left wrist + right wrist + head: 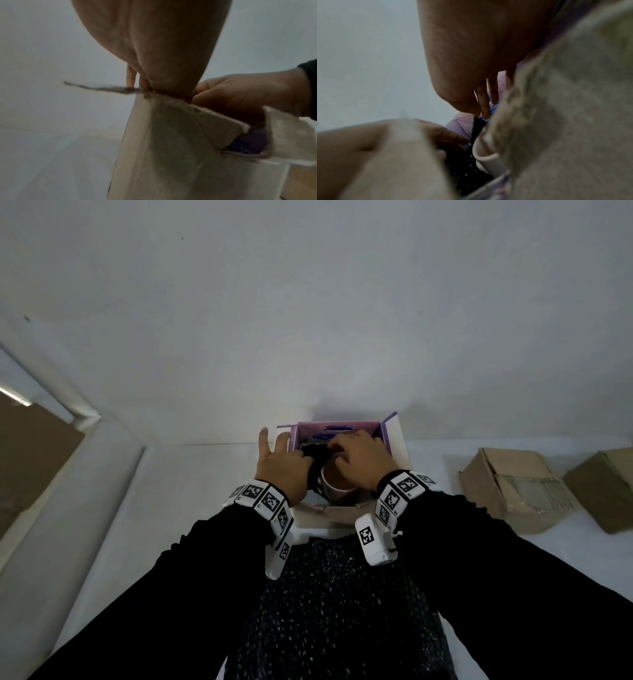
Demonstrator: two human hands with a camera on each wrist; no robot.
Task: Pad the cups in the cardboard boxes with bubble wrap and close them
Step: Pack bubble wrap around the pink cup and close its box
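Head view: bubble wrap (315,453) is being tucked beside the cup (329,487) inside the open box (339,428) on the surface (205,508). The fingers of the left hand (281,470) and right hand (359,460) are being curled onto it.
Left wrist view: two straight fingers (131,77) are being held outside the box wall, probably to steady it.
Right wrist view: the wrap is being wedged between cup and wall, filling the gap.

White table (191,474) holds open box (342,429), bubble wrap (342,611), carton (513,487), second carton (606,491), apparently both closed.
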